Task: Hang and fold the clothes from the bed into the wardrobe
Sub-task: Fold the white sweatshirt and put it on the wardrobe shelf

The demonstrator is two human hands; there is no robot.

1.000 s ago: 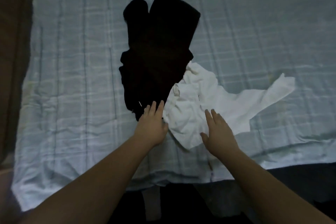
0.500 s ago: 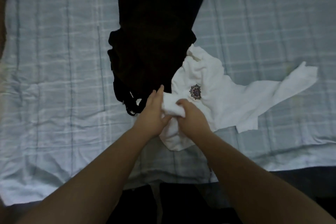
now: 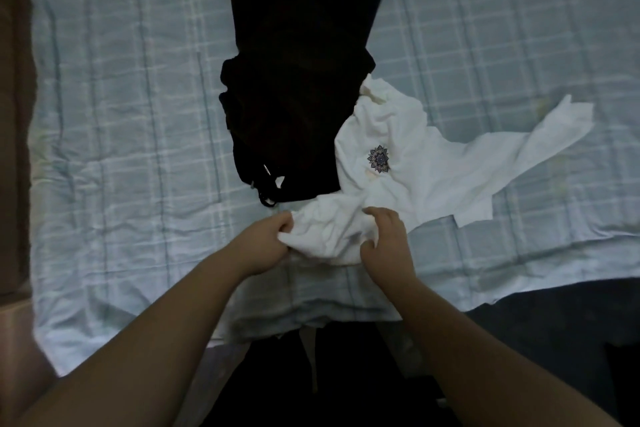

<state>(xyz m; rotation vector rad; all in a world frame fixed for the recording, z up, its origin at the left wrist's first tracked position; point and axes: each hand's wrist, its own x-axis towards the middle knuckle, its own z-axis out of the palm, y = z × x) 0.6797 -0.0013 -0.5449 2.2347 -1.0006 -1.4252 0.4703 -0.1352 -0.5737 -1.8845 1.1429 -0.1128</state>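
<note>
A white shirt [image 3: 433,163] with a small dark flower emblem lies crumpled on the bed, one part stretching out to the right. My left hand [image 3: 266,239] grips its bunched near edge on the left. My right hand [image 3: 384,239] curls its fingers into the same bunch on the right. A black garment [image 3: 298,80] lies just beyond, spread toward the far side of the bed, its right edge touching the white shirt.
The bed is covered by a pale blue checked sheet [image 3: 121,114] with wrinkles. A brown wooden edge [image 3: 14,114] runs along the left. The dark floor [image 3: 554,322] shows at the near right, past the sheet's edge.
Both hands went from flat and open beside the white shirt to gripping its near edge. They have since moved slightly apart and toward me, pulling the bunched cloth along.
</note>
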